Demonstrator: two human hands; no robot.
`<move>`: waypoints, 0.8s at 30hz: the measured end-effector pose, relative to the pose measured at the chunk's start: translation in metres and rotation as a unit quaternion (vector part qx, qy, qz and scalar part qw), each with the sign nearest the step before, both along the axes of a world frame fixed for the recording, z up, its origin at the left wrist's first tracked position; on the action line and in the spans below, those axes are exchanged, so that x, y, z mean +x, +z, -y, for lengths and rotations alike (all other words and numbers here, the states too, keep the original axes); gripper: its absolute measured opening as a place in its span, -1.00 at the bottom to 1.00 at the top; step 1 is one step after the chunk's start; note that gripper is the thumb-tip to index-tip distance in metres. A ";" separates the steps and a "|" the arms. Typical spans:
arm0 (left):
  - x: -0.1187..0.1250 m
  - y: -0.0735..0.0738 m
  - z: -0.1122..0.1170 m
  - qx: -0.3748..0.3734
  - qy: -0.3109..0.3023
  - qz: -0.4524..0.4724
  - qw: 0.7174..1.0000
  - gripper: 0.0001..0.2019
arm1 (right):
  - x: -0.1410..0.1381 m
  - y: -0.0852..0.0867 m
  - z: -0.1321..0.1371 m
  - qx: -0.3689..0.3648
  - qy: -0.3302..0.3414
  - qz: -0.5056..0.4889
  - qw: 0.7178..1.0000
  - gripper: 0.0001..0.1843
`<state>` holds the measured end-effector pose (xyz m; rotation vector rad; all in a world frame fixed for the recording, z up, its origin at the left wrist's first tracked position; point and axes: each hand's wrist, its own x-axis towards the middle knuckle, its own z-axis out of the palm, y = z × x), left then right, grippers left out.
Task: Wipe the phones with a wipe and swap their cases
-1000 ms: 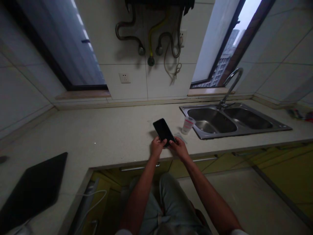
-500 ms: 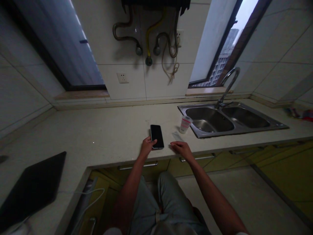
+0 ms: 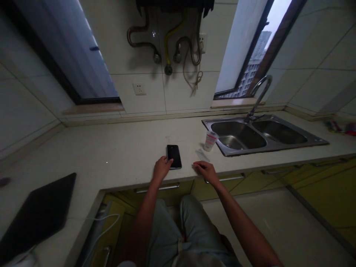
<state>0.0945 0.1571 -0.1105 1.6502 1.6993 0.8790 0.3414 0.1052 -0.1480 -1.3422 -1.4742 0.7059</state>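
Observation:
A smartphone [image 3: 174, 155] with a dark screen is at the counter's front part, its long side pointing away from me. My left hand [image 3: 161, 168] grips its lower left edge, thumb over the front and fingers at the side. To the right, my right hand [image 3: 205, 170] rests by the counter edge, its fingers pressed together. Whether anything small is pinched there cannot be made out. Just beyond it lies a thin, translucent flat piece [image 3: 202, 154]. A clear plastic cup [image 3: 210, 141] with pink-red markings stands behind that, beside the sink.
The double steel sink [image 3: 236, 152] with a curved faucet [image 3: 263, 92] is set into the counter [image 3: 125, 148] at right. A dark flat panel, perhaps a laptop [image 3: 41, 211], lies at left near a white cable [image 3: 108, 218]. Drawer handles [image 3: 228, 178] jut out below the front edge.
My left hand has moved the phone slightly left, and the phone now looks lower, nearer the countertop. My right hand has hardly moved. The cup stays where it was.

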 end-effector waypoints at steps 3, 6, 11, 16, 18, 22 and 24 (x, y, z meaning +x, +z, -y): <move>-0.011 0.008 0.008 0.046 -0.016 -0.109 0.993 -0.69 | -0.001 0.000 0.001 0.004 0.004 0.003 1.000 -0.67; -0.020 0.013 0.009 0.059 -0.026 -0.112 0.992 -0.67 | -0.003 0.001 0.003 0.009 0.006 0.006 1.000 -0.68; -0.039 0.005 0.000 0.114 -0.039 -0.089 0.989 -0.63 | -0.006 0.004 0.009 0.028 -0.002 0.006 1.000 -0.71; -0.050 -0.007 0.002 0.128 -0.008 -0.044 0.991 -0.55 | -0.011 0.003 0.024 0.060 -0.010 0.021 0.998 -0.75; -0.050 -0.007 0.006 0.131 0.003 0.006 0.991 -0.57 | -0.014 0.001 0.030 0.070 -0.028 0.012 0.997 -0.75; -0.047 -0.006 0.009 0.124 0.044 0.072 0.989 -0.57 | -0.015 -0.001 0.034 0.058 -0.039 0.006 0.998 -0.72; -0.047 -0.008 0.007 0.096 0.043 0.096 0.990 -0.57 | -0.012 -0.002 0.029 0.025 -0.038 -0.003 0.999 -0.69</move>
